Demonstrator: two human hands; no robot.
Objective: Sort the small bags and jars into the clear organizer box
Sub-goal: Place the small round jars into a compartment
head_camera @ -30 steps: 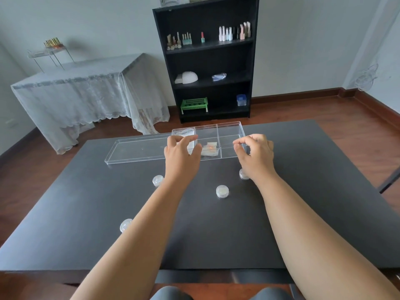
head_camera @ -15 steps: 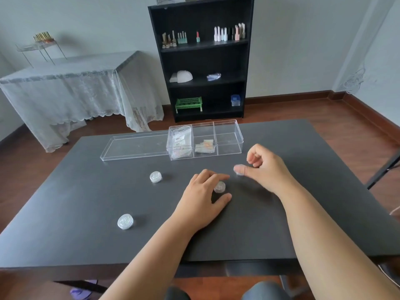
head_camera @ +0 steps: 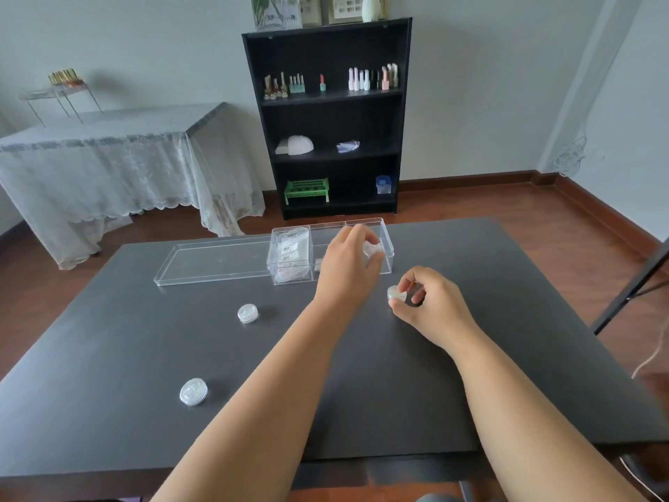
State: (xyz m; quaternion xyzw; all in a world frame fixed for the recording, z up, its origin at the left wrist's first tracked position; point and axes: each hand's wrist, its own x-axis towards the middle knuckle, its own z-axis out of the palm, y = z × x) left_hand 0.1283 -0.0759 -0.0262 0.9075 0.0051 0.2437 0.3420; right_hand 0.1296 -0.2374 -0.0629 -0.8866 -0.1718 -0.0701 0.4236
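I see the dark table (head_camera: 108,356) filling the lower frame, a black bookshelf (head_camera: 327,117) at top centre and a lace-draped table (head_camera: 108,164) at upper left. The clear organizer box (head_camera: 289,260) sits at centre, bags in its left compartment, its lid (head_camera: 213,260) lying beside it. My left hand (head_camera: 349,269) pinches a small jar (head_camera: 373,250) over the right compartment; I'd lower it inside before releasing. My right hand (head_camera: 430,306) grips another jar (head_camera: 396,293) just above the table. Two jars (head_camera: 248,313) wait at lower left.
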